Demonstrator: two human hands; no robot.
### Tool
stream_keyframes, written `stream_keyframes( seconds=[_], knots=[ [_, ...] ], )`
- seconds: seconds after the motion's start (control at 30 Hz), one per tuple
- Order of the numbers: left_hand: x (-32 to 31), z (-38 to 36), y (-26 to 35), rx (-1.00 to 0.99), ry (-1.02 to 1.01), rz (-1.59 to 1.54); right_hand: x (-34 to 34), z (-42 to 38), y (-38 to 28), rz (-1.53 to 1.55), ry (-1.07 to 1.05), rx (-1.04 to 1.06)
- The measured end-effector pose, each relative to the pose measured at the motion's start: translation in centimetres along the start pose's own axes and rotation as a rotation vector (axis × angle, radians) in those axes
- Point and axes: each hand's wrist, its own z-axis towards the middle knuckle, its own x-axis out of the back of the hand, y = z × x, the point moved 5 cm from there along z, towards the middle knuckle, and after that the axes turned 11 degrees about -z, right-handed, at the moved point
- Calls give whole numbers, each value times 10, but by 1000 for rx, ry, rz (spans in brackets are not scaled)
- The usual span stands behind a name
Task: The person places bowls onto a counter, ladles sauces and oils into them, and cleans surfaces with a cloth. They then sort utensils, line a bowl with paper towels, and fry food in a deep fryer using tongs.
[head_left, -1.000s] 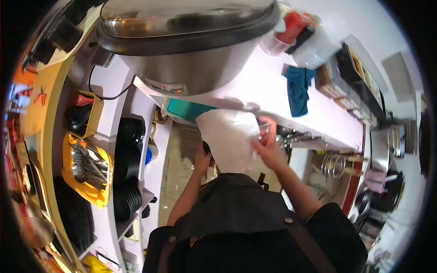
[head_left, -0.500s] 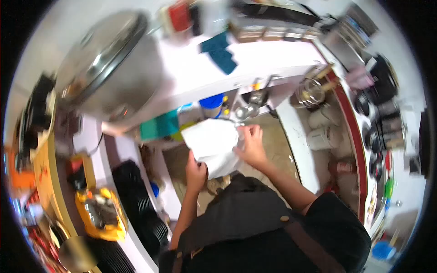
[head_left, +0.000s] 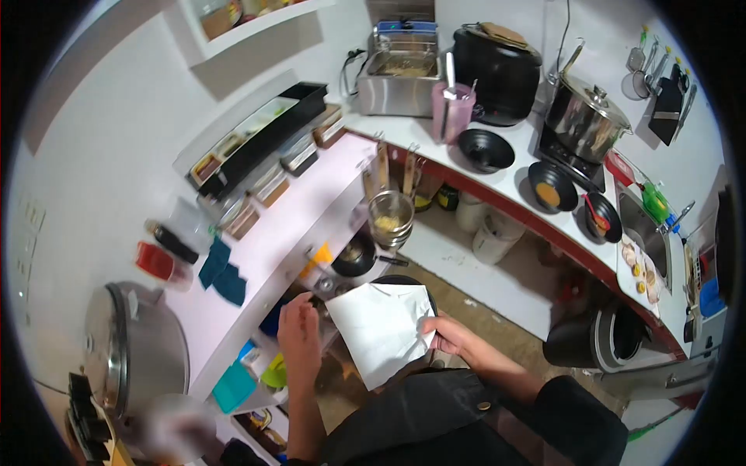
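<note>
A white paper sheet or bag, creased and with a folded upper edge, hangs in front of my dark apron. My right hand pinches its right edge between thumb and fingers. To the left of the paper, my left hand is raised off it, close to the counter edge, with its fingers bent and nothing visible in them. Beyond the paper, a dark pan sits under the counter, and strainers with wooden handles hang from the counter edge.
Bowls and a steel pot stand on the far counter. A fryer is at the back. On the left counter lies a teal cloth. A large steel cooker stands left; black bins are at right.
My left hand has let go of the paper and moved left of it. My right hand still holds the paper's right side. The view has swung right toward the far counter.
</note>
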Motion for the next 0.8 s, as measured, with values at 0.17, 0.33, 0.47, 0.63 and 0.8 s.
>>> stream_keyframes(
  seconds=[0.17, 0.33, 0.47, 0.63, 0.8],
  knots=[
    [-176, 39, 45, -360, -602, 197, 71, 3, -57, 153, -4, 95],
    [-246, 90, 17, -377, -661, 376, 91, 18, -133, -3, -13, 173],
    [-234, 171, 57, -431, -730, 166, 86, 63, -196, 181, -73, 111],
    [-155, 282, 137, -526, -339, 41, 81, 132, -315, 207, 32, 306],
    [-130, 394, 119, -418, -322, -185, 92, 220, -396, 227, 187, 325]
  ],
)
